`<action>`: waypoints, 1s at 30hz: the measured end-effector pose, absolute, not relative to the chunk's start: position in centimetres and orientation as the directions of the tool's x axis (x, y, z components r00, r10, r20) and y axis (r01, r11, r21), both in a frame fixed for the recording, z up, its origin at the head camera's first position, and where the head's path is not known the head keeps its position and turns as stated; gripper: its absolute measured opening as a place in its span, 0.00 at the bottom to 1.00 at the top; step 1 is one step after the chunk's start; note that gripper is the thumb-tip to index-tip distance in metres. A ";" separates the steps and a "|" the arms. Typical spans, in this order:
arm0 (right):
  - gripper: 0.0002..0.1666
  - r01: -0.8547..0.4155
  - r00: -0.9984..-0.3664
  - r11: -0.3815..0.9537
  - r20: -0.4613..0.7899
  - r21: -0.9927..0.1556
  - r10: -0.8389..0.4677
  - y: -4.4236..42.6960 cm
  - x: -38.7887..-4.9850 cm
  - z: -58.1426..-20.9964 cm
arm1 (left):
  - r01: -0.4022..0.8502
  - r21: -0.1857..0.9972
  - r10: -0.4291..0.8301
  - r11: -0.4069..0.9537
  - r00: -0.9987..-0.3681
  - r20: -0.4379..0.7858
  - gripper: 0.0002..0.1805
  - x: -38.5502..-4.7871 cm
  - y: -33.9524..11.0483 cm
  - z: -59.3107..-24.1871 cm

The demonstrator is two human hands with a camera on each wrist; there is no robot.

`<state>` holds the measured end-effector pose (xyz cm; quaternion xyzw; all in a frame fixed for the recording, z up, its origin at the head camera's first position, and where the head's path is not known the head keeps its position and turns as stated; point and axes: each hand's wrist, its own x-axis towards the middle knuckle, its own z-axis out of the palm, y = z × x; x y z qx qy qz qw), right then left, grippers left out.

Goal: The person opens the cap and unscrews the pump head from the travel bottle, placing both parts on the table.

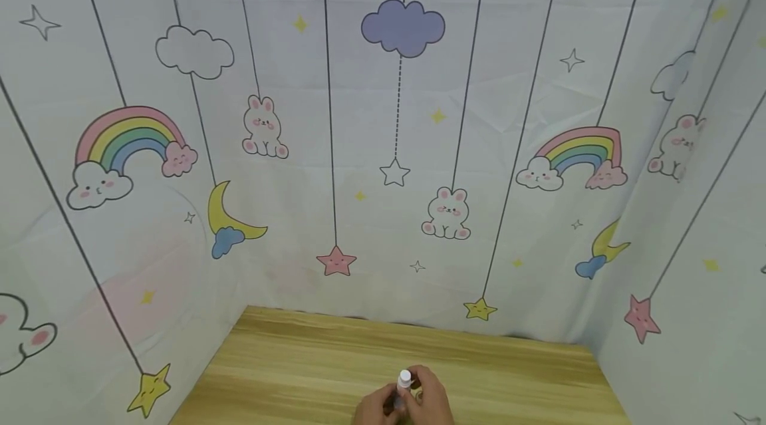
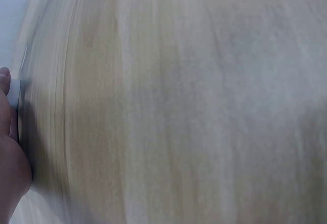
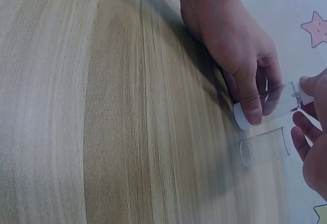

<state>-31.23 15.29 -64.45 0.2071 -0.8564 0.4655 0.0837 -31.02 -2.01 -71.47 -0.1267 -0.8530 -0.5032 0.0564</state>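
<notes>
My left hand (image 1: 376, 406) grips a small clear container (image 3: 280, 99), its fingers curled round the body near a white base (image 3: 241, 117). In the right wrist view this left hand (image 3: 240, 45) comes in from the top. My right hand (image 1: 432, 398) pinches the white cap (image 1: 405, 376) at the container's other end; its curled fingers also show at the right edge (image 3: 316, 132). Beside the container, a clear open glass cylinder (image 3: 265, 147) stands on the table. The left wrist view shows only part of the left hand (image 2: 13, 157) and a white piece (image 2: 15, 94).
A wood-grain table (image 1: 311, 358) lies under both hands. White fabric (image 1: 383, 106) printed with rainbows, rabbits, clouds and stars hangs behind the table and on both sides.
</notes>
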 end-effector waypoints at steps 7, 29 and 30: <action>0.15 -0.445 -0.894 0.473 0.351 -0.760 -0.278 15.4 -31.3 -64.5 | 0.267 0.836 0.149 0.479 -0.964 0.222 0.21 -31.2 -1.9 -71.4; 0.13 -0.462 -0.883 0.476 0.336 -0.748 -0.328 15.6 -31.3 -64.1 | 0.267 0.848 0.149 0.457 -0.963 0.223 0.20 -31.2 -1.9 -71.6; 0.14 -0.461 -0.883 0.474 0.333 -0.750 -0.331 15.6 -31.3 -64.1 | 0.262 0.850 0.146 0.458 -0.965 0.219 0.20 -31.3 -1.9 -71.6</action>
